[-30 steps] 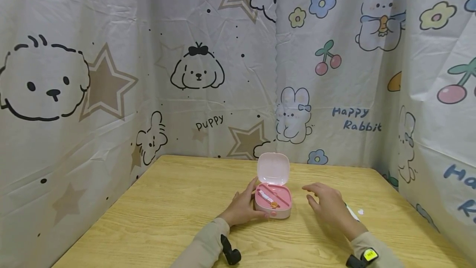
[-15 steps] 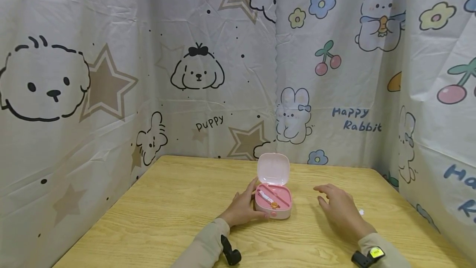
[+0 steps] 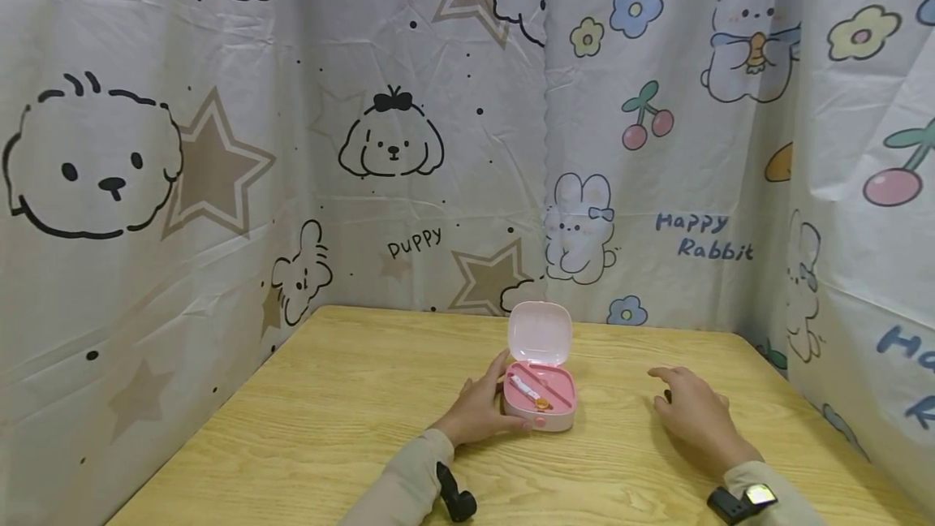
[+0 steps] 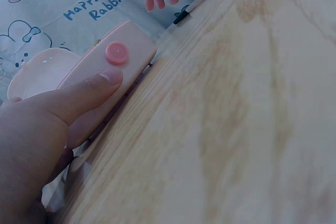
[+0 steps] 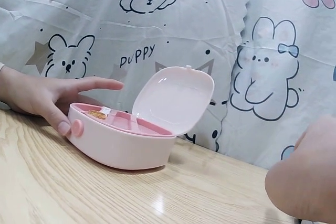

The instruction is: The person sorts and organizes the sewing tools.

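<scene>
A pink box (image 3: 558, 423) stands on the table with its pale lid (image 3: 540, 334) raised. My left hand (image 3: 476, 408) holds the box by its left side; in the left wrist view the thumb presses the front wall beside the round pink button (image 4: 116, 53). Inside, a slanted divider crosses the pink tray. A white strip (image 3: 523, 385) lies there with an orange round piece (image 3: 541, 403) at its near end. To the right of the box, my right hand (image 3: 697, 420) hovers with loosely bent fingers. A small dark object (image 3: 668, 396) shows by its fingertips, apart from them in the left wrist view.
The wooden table (image 3: 351, 396) reaches back to a printed curtain (image 3: 394, 209), which also hangs along both sides. Black wrist cameras (image 3: 456, 495) sit on the cuffs. Whatever lies under the right hand is mostly hidden.
My right hand has moved right, away from the box, and now covers the small white thing seen there before. The left hand and the box have stayed in place.
</scene>
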Available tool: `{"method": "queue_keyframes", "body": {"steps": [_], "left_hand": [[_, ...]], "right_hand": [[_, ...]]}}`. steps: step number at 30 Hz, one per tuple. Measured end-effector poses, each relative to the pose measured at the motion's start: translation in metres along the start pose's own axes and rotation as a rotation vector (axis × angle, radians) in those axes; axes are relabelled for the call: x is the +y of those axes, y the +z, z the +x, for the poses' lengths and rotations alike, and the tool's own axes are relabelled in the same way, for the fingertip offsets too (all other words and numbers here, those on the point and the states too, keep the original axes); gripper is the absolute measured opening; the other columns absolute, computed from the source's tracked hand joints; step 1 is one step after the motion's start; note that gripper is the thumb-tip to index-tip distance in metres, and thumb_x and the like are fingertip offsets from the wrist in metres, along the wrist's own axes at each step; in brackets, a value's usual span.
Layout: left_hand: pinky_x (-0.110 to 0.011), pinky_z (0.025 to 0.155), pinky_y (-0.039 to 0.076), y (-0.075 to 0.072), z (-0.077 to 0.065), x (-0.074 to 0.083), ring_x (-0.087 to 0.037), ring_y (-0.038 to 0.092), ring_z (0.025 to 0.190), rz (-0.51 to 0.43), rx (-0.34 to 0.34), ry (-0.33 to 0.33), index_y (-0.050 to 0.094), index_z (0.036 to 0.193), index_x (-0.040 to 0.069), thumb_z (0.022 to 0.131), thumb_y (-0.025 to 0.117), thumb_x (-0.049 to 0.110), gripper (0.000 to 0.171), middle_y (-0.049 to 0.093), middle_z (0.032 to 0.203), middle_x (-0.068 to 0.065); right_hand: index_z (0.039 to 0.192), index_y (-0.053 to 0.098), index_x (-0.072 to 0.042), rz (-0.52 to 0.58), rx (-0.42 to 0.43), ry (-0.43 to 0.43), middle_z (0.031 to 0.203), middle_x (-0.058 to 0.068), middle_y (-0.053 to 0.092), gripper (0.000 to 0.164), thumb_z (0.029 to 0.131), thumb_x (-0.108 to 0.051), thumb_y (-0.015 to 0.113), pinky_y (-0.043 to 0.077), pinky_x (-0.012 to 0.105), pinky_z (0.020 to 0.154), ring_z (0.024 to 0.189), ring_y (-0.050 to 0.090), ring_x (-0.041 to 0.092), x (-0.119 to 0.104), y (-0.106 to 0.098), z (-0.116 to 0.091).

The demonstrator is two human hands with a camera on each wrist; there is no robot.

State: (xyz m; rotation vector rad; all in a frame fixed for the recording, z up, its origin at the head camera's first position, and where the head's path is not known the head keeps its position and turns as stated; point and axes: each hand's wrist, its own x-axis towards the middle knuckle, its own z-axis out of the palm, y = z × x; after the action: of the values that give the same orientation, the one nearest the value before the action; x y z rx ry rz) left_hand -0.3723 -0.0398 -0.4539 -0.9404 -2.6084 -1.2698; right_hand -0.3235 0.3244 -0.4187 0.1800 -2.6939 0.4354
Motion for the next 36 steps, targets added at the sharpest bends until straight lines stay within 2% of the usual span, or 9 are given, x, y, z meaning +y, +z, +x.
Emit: {"method": "queue_keyframes", "body": {"steps": [3,7,11,17,22,28,36], "left_hand": [[-0.074,0.115,0.005,0.001,0.0,0.0,-0.028,0.039,0.147,-0.008,-0.004,-0.009,0.011,0.168,0.022,0.078,0.09,0.051,0.123,0.04,0.162,-0.005],[-0.073,0.116,0.004,0.002,0.001,-0.002,-0.028,0.037,0.148,-0.013,-0.011,-0.018,0.01,0.168,0.023,0.078,0.09,0.051,0.123,0.038,0.163,-0.005],[-0.072,0.116,0.002,0.002,0.002,-0.003,-0.028,0.034,0.149,-0.02,-0.013,-0.025,0.009,0.168,0.024,0.078,0.09,0.05,0.124,0.037,0.164,-0.006],[-0.074,0.116,0.006,0.003,0.002,-0.002,-0.027,0.039,0.147,-0.005,-0.004,-0.01,0.01,0.168,0.024,0.077,0.089,0.054,0.124,0.041,0.162,-0.004],[-0.076,0.114,0.009,0.003,0.001,-0.003,-0.026,0.043,0.144,0.014,0.009,0.007,0.01,0.168,0.023,0.077,0.089,0.054,0.125,0.044,0.16,-0.003],[-0.074,0.115,0.008,0.003,0.001,-0.003,-0.027,0.041,0.145,0.016,0.003,-0.007,0.01,0.168,0.021,0.077,0.089,0.056,0.125,0.045,0.159,-0.004],[-0.074,0.115,0.009,0.003,0.002,-0.004,-0.026,0.042,0.145,0.024,0.012,-0.002,0.01,0.168,0.024,0.076,0.089,0.056,0.126,0.045,0.159,-0.002]], "right_hand": [[0.134,0.064,-0.001,-0.02,-0.037,0.043,0.129,0.033,0.058,0.044,0.091,-0.01,0.069,0.045,0.067,0.069,0.111,0.058,0.057,0.002,-0.004,-0.001],[0.135,0.062,0.001,-0.043,-0.099,0.121,0.127,0.033,0.057,0.044,0.094,-0.015,0.067,0.042,0.073,0.073,0.109,0.058,0.056,0.006,-0.006,0.0],[0.133,0.062,0.003,-0.062,-0.173,0.192,0.124,0.034,0.058,0.045,0.091,-0.011,0.063,0.04,0.075,0.075,0.106,0.058,0.055,0.009,-0.007,0.0],[0.128,0.066,0.005,-0.074,-0.24,0.215,0.13,0.038,0.055,0.041,0.089,-0.007,0.06,0.04,0.075,0.078,0.113,0.054,0.061,0.012,-0.006,-0.002],[0.13,0.065,0.005,-0.071,-0.257,0.219,0.133,0.039,0.054,0.039,0.093,-0.007,0.059,0.039,0.075,0.078,0.117,0.053,0.061,0.013,-0.005,-0.002],[0.131,0.065,0.004,-0.078,-0.264,0.234,0.133,0.038,0.055,0.039,0.093,-0.006,0.06,0.039,0.074,0.078,0.112,0.055,0.061,0.014,-0.004,-0.001],[0.13,0.066,0.004,-0.089,-0.23,0.212,0.127,0.038,0.057,0.039,0.092,-0.003,0.059,0.041,0.072,0.076,0.108,0.058,0.059,0.014,-0.001,-0.002]]}}
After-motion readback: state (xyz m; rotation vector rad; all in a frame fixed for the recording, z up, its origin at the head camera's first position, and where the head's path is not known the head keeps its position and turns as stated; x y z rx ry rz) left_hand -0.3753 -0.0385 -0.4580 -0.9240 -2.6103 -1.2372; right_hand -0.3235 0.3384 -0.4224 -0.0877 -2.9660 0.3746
